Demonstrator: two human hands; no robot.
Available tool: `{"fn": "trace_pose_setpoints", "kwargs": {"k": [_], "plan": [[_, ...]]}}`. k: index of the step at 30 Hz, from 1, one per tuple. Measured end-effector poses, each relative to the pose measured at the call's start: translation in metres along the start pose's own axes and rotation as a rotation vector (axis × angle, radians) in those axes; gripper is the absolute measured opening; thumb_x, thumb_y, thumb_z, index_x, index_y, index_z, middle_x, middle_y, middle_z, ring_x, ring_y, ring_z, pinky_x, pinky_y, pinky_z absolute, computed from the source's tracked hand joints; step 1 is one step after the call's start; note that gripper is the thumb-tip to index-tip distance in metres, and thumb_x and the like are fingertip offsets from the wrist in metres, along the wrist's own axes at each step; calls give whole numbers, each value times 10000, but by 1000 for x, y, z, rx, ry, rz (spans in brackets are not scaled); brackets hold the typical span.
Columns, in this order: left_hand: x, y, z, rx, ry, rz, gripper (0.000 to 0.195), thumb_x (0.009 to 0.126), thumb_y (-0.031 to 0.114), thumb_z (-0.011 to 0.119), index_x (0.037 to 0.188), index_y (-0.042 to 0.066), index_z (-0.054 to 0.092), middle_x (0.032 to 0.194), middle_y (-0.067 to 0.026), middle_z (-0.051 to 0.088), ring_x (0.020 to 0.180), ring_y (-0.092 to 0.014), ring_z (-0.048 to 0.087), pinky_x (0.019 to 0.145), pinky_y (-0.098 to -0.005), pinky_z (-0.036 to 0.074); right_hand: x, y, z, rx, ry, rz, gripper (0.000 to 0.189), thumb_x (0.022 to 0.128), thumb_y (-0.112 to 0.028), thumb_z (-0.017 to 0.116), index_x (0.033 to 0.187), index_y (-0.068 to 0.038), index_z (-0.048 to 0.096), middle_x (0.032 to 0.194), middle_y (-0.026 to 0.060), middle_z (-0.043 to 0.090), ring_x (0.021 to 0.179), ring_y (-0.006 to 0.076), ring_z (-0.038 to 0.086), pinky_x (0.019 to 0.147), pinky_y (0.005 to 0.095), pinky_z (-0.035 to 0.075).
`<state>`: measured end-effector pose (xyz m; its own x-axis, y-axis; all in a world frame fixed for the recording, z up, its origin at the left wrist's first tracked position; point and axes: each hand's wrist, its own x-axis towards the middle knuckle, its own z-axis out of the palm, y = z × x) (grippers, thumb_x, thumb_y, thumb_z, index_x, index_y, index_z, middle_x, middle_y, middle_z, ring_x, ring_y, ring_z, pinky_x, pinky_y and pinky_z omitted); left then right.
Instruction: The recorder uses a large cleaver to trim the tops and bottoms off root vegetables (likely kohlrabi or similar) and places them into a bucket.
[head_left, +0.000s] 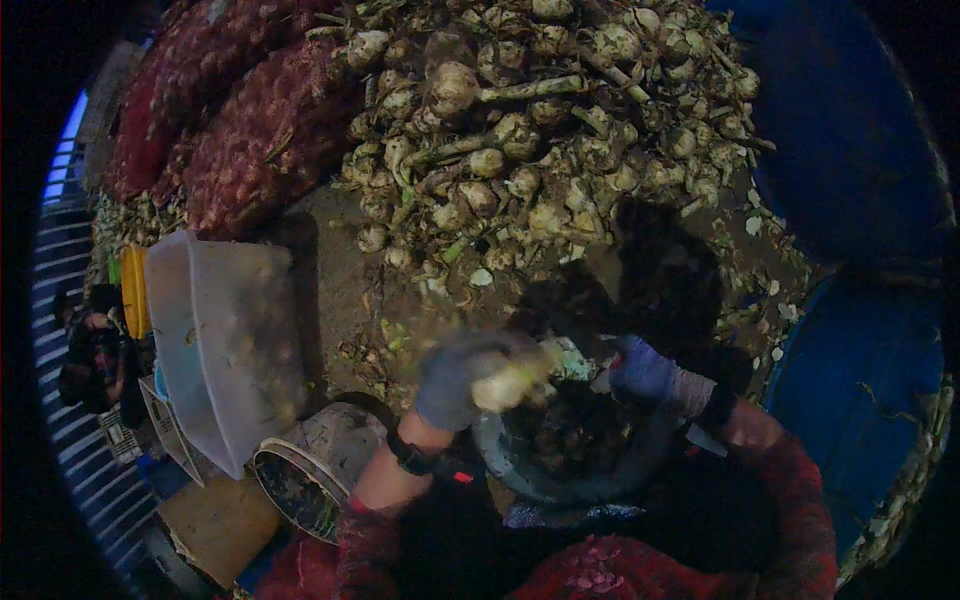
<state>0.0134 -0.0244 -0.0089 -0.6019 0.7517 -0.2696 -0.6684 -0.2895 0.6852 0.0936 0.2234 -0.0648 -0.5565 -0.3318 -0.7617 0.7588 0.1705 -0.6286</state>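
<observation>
My gloved left hand (446, 386) grips a pale garlic bulb (508, 384), blurred by motion, above the left rim of a round tub (517, 476). Dark scraps (577, 431) lie inside that tub, which sits close before my body. Over its right side, my gloved right hand (649, 369) is closed around a small tool, mostly hidden, with a bit of red showing. A pale, greenish piece (574, 364), hard to make out, is between the hands. Beneath my right wrist a light blade-like piece (706, 440) shows.
A large heap of garlic bulbs with stalks (517, 142) spreads ahead. Red mesh sacks (262, 142) bulge at the far left. A translucent plastic bin (232, 345) and a tipped bucket (337, 435) stand left. Blue drums (855, 390) line the right. Another person (97, 352) is at the left edge.
</observation>
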Motion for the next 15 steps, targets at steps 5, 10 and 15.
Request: {"fn": "trace_pose_setpoints", "kwargs": {"k": [5,10,15], "plan": [[7,-9,-47,1089,343,3,373,772,308,663,1030,42,624,961,-150,602,927,-302,574,801,-361,460,-5,-25,-13,-126,228,-75,317,687,-135,695,962,-1,610,691,41,605,635,106,562,550,276,465],[36,-20,-149,1720,775,-345,299,805,170,554,1077,49,576,1129,-214,537,904,-395,579,764,-425,491,5,-7,-23,106,279,-85,497,669,-126,747,1099,3,533,814,58,619,713,127,578,634,302,500],[33,-53,-194,1992,765,-426,454,691,119,650,1121,44,525,1192,-227,475,982,-386,547,824,-444,477,15,2,-14,196,303,-40,712,645,-120,781,1241,-9,407,961,85,587,854,150,561,745,317,500]]}}
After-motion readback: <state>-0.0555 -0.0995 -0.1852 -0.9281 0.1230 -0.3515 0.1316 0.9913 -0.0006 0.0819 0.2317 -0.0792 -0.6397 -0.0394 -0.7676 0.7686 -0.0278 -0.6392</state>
